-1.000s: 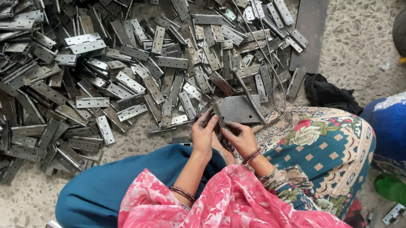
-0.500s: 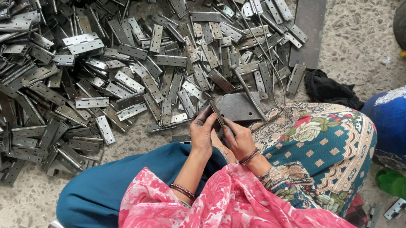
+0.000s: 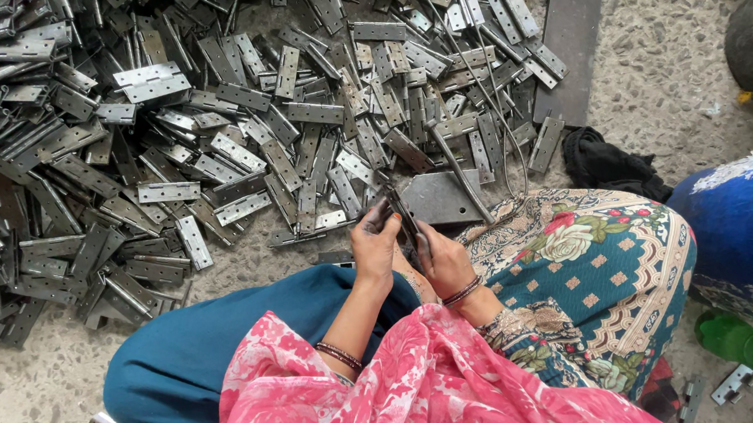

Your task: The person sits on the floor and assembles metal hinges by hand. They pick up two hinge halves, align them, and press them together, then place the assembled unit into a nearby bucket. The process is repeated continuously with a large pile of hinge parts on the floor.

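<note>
Heap of grey metal hinges (image 3: pixel 171 125) covered the floor ahead and to the person's left. Flat steel plate (image 3: pixel 438 198) lay just beyond the hands. One dark hinge (image 3: pixel 405 224) was held between both hands above the lap, long axis running away and leftward. Left hand (image 3: pixel 375 247) and right hand (image 3: pixel 444 262) were both closed, pinching it, equally near.

Dull grey, scuffed metal is seen in the heaped hinges (image 3: pixel 217 129) at ten o'clock, rough speckled concrete in the floor (image 3: pixel 652 73) at one o'clock, soft printed cloth in the pink shawl (image 3: pixel 468 408) and smooth teal trousers (image 3: pixel 184 359).
</note>
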